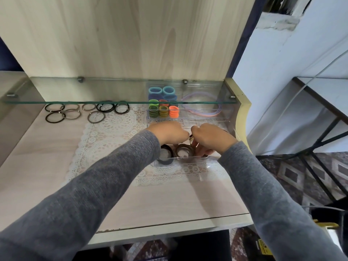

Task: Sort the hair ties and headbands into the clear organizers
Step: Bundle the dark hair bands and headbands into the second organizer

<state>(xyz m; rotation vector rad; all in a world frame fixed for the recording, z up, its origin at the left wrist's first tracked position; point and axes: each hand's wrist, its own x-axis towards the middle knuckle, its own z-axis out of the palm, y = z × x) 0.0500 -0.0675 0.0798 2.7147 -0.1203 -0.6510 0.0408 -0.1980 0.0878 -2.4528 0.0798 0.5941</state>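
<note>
Both hands, the left hand (169,132) and right hand (211,138), hover with curled fingers over the near clear organizer (188,157) on a lace doily (113,132); their grip cannot be told. A black hair tie (165,147) and a brown hair tie (183,146) lie inside, and loose hair ties (96,117) wait far left on the desk

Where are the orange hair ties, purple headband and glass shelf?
orange hair ties (173,112), head view, stack front
purple headband (197,93), head view, arc top
glass shelf (75,89), head view, bare left part
</note>
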